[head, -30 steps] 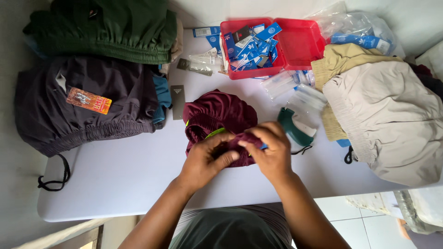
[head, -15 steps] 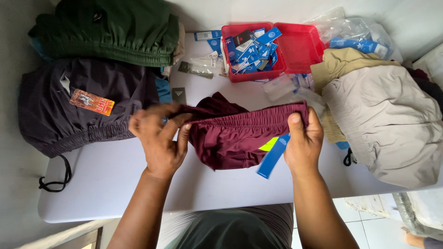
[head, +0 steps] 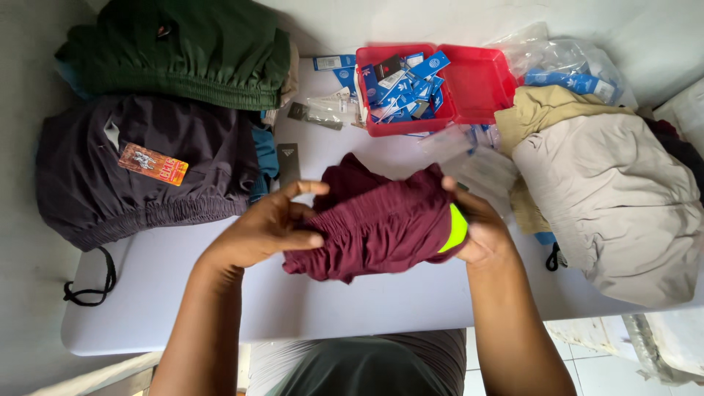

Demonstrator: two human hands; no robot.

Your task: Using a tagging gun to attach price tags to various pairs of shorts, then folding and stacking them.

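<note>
Head view. The left hand (head: 268,231) grips the left edge of the maroon shorts (head: 374,220), thumb pressed on the gathered waistband, fingers spread above it. The right hand (head: 477,227) clasps the right edge of the same garment, fingers curled over the cloth and a neon-yellow tag (head: 457,229) showing against the palm. The shorts are bunched between the two hands, held just above the white table (head: 220,308), directly in front of the person.

Beyond the hands sits a red tray (head: 480,81) filled with blue tags. Beyond the left hand lie dark purple shorts (head: 147,183) bearing an orange label, with a green garment (head: 183,51) farther off. Right of the right hand, close by, lies a beige garment (head: 609,198).
</note>
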